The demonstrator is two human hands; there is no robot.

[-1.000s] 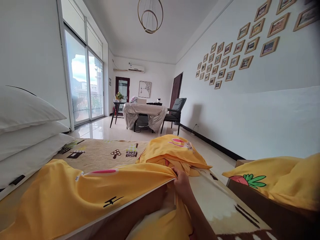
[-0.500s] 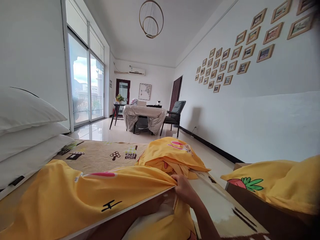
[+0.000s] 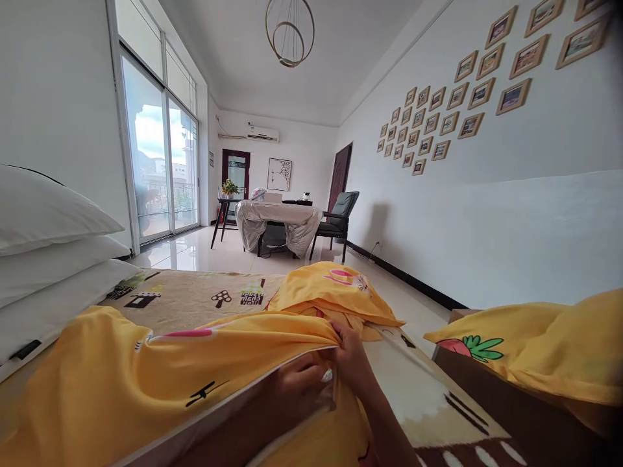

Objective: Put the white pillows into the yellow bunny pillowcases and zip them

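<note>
Presently: yellow cloth [image 3: 170, 363] lies over the patterned blanket [image 3: 187, 292], near edge lifted.
White pillows [image 3: 53, 217] stacked at far left, then the cloth; left hand [image 3: 298, 383] under its raised edge, fingers curled but in shade, so cannot tell whether it grips anything; right hand [image 3: 354, 358] closed, pinching the cloth's edge between thumb and fingers; bundled yellow fabric [image 3: 335, 288] just beyond; at far right, well apart, yellow pillow [image 3: 545, 344] with red-and-green print.

The left hand [image 3: 298, 384] — shadowed beneath yellow fabric [image 3: 160, 366] — is indistinct; the left edge crops white pillows [image 3: 48, 214].
</note>
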